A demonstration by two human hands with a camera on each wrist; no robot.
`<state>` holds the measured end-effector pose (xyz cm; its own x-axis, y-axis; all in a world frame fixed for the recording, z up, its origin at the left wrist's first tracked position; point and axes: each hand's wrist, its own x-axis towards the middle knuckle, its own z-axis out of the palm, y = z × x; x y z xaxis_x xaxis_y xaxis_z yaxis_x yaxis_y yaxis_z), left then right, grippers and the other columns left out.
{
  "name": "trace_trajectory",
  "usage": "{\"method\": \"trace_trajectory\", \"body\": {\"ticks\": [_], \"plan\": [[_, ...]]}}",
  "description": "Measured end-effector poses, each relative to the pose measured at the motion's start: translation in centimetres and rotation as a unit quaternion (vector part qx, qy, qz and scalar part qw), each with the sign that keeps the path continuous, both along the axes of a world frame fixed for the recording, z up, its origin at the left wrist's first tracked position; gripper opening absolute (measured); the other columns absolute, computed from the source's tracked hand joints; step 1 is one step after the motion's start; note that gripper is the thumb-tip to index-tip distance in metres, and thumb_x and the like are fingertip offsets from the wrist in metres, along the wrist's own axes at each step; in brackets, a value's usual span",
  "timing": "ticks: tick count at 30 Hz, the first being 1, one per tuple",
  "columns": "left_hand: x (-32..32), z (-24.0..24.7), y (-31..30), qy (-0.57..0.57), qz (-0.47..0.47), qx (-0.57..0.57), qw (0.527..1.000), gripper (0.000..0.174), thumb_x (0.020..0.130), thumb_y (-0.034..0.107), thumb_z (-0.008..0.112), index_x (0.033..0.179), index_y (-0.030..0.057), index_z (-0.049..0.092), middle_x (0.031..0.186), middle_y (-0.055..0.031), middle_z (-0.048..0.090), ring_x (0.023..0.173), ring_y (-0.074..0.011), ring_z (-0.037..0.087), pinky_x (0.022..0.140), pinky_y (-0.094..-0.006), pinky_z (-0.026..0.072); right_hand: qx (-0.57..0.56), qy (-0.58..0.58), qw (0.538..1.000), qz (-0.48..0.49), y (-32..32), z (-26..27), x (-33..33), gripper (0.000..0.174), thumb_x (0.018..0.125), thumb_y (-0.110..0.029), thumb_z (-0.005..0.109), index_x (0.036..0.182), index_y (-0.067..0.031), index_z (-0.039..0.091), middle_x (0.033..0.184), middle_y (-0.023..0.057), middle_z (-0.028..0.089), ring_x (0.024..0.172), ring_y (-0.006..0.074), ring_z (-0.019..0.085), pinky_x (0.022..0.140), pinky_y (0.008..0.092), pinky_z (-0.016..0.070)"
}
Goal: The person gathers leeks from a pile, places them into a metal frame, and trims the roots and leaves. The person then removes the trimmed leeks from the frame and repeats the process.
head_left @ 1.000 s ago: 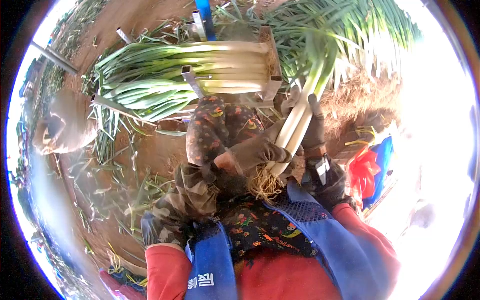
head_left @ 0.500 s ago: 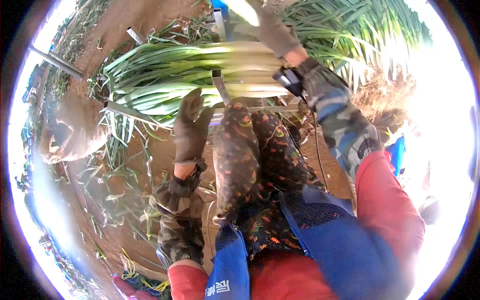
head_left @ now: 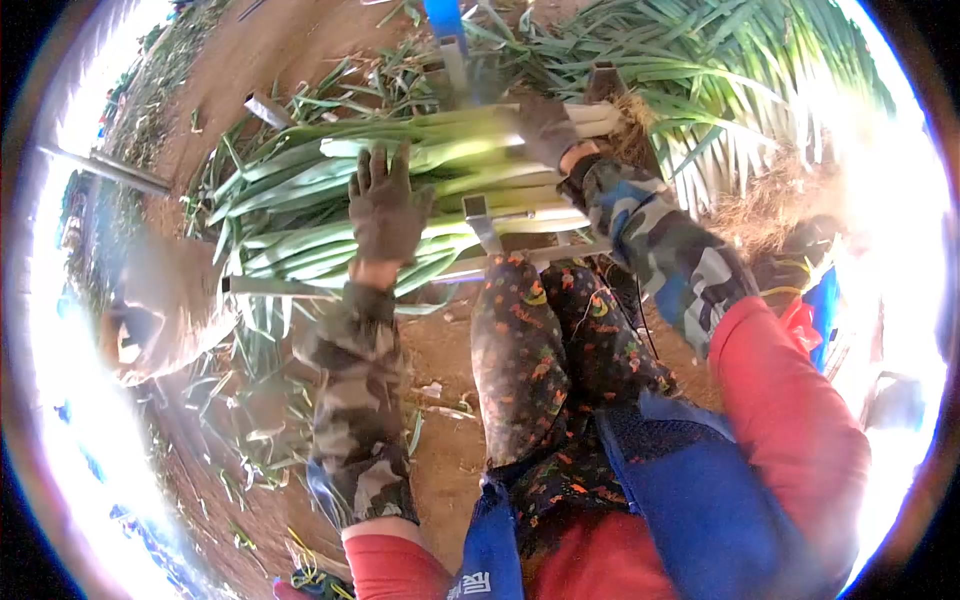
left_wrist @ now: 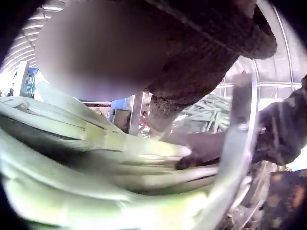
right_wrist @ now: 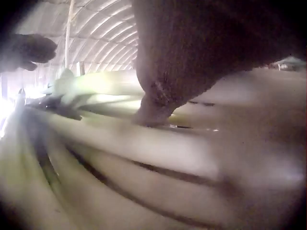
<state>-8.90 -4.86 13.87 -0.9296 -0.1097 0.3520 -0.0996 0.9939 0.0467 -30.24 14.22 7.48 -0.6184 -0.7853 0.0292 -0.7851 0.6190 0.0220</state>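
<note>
A bundle of long green onions [head_left: 440, 153] lies lengthwise in a metal-framed rack, green leaves to the left and white stems to the right. My gloved right hand [head_left: 545, 130] grips white stems at the top of the pile, just left of their stringy roots [head_left: 632, 112]. In the right wrist view a gloved finger [right_wrist: 160, 98] reaches down between pale stems. My gloved left hand [head_left: 385, 210] rests flat on the leaves, fingers straight and spread. The left wrist view shows stalks [left_wrist: 105, 139] passing beneath that hand.
Upright metal posts [head_left: 482, 222] of the rack stand close to both hands. A heap of more green onions [head_left: 740, 90] lies at the upper right. Cut leaves [head_left: 225, 400] litter the soil at left, near a pale sack [head_left: 175, 300]. My knees [head_left: 520, 330] are against the rack's near side.
The green onions held root-down by both hands at my lap now lie across the rack, carried by my right hand. My left hand let go, moved forward and came down on the leaves.
</note>
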Motion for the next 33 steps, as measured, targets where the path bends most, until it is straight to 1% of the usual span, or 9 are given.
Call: {"method": "trace_trajectory", "body": {"ticks": [6, 12, 14, 15, 16, 24, 29, 30, 33], "plan": [[-8.3, -4.6, -1.7, -0.285, 0.089, -0.059, 0.953, 0.056, 0.095, 0.046, 0.043, 0.148, 0.0356, 0.027, 0.156, -0.014, 0.022, 0.145, -0.0364, 0.015, 0.115, -0.0573, 0.0111, -0.018, -0.014, 0.994, -0.106, 2.0, -2.3, 1.7, 0.066, 0.092, -0.052, 0.046, 0.149, -0.0221, 0.03, 0.15, 0.0191, 0.032, 0.139, 0.0368, 0.028, 0.109, 0.0594, 0.021], [-9.7, -8.2, -4.1, -0.334, 0.055, -0.092, 0.936, 0.054, 0.098, 0.04, 0.037, 0.15, 0.0345, 0.024, 0.158, -0.0142, 0.014, 0.145, -0.038, 0.012, 0.115, -0.0578, 0.0063, -0.041, -0.022, 0.993, -0.113, 3.7, -5.3, 2.8, 0.063, 0.095, -0.048, 0.039, 0.15, -0.0212, 0.025, 0.154, 0.0182, 0.026, 0.143, 0.0368, 0.021, 0.112, 0.0602, 0.013], [-9.5, -5.4, -1.7, -0.381, 0.082, -0.085, 0.917, 0.052, 0.099, 0.037, 0.035, 0.15, 0.0342, 0.023, 0.158, -0.0151, 0.013, 0.145, -0.0382, 0.012, 0.115, -0.0573, 0.0065, -0.015, 0.236, 0.963, -0.126, 3.5, -8.6, 2.5, 0.062, 0.095, -0.047, 0.038, 0.149, -0.0184, 0.028, 0.153, 0.0184, 0.026, 0.142, 0.0374, 0.021, 0.112, 0.063, 0.0103], [-9.8, -5.5, -1.5, -0.375, 0.072, -0.086, 0.92, 0.053, 0.099, 0.038, 0.035, 0.15, 0.0346, 0.023, 0.158, -0.0152, 0.012, 0.145, -0.0381, 0.012, 0.115, -0.0571, 0.0065, -0.065, -0.011, 0.992, -0.109, 3.1, -8.4, 1.6, 0.061, 0.094, -0.048, 0.039, 0.149, -0.0215, 0.03, 0.154, 0.0185, 0.025, 0.142, 0.0388, 0.02, 0.112, 0.0631, 0.0096], [-10.0, -6.0, -2.4, -0.37, 0.066, -0.089, 0.922, 0.053, 0.099, 0.038, 0.036, 0.151, 0.035, 0.022, 0.158, -0.0153, 0.012, 0.145, -0.038, 0.012, 0.115, -0.057, 0.0064, -0.077, -0.028, 0.991, -0.107, 2.6, -10.6, 0.5, 0.063, 0.093, -0.05, 0.039, 0.149, -0.0237, 0.029, 0.156, 0.0176, 0.021, 0.144, 0.0387, 0.015, 0.112, 0.0628, 0.0074], [-11.0, -12.2, -7.2, -0.365, 0.095, -0.171, 0.91, 0.059, 0.099, 0.038, 0.04, 0.153, 0.0295, 0.017, 0.158, -0.0142, 0.015, 0.144, -0.0381, 0.016, 0.114, -0.0585, 0.0108, -0.097, -0.062, 0.993, -0.029, 9.2, 7.4, 6.9, 0.06, 0.09, -0.044, 0.051, 0.142, -0.0152, 0.042, 0.14, 0.0154, 0.046, 0.127, 0.0313, 0.045, 0.107, 0.0456, 0.0347], [-9.8, -7.1, -3.1, -0.367, 0.086, -0.12, 0.918, 0.058, 0.099, 0.036, 0.04, 0.152, 0.0303, 0.019, 0.156, -0.0143, 0.022, 0.143, -0.0382, 0.018, 0.113, -0.0592, 0.0124, -0.261, -0.003, 0.96, -0.1, 23.5, 4.5, -1.0, 0.042, 0.091, -0.039, 0.055, 0.121, -0.0099, 0.06, 0.103, 0.0101, 0.068, 0.095, 0.0262, 0.065, 0.089, 0.0376, 0.0503], [-9.8, -6.6, -2.6, -0.376, 0.093, -0.112, 0.915, 0.058, 0.099, 0.036, 0.04, 0.152, 0.0298, 0.018, 0.155, -0.0137, 0.023, 0.143, -0.0375, 0.017, 0.113, -0.0592, 0.0125, -0.085, -0.159, 0.954, -0.24, 25.8, 5.6, -3.0, 0.045, 0.093, -0.042, 0.052, 0.124, -0.0106, 0.058, 0.11, 0.0095, 0.066, 0.099, 0.024, 0.063, 0.083, 0.0363, 0.0528], [-10.1, -7.7, -3.4, -0.389, 0.104, -0.147, 0.904, 0.058, 0.098, 0.034, 0.041, 0.152, 0.0275, 0.02, 0.156, -0.0122, 0.023, 0.144, -0.0349, 0.017, 0.114, -0.0565, 0.0117, 0.037, -0.099, 0.929, -0.355, 31.3, 3.2, -7.6, 0.045, 0.093, -0.044, 0.051, 0.126, -0.0121, 0.056, 0.118, 0.0095, 0.063, 0.107, 0.0249, 0.061, 0.084, 0.0371, 0.0528]]}}
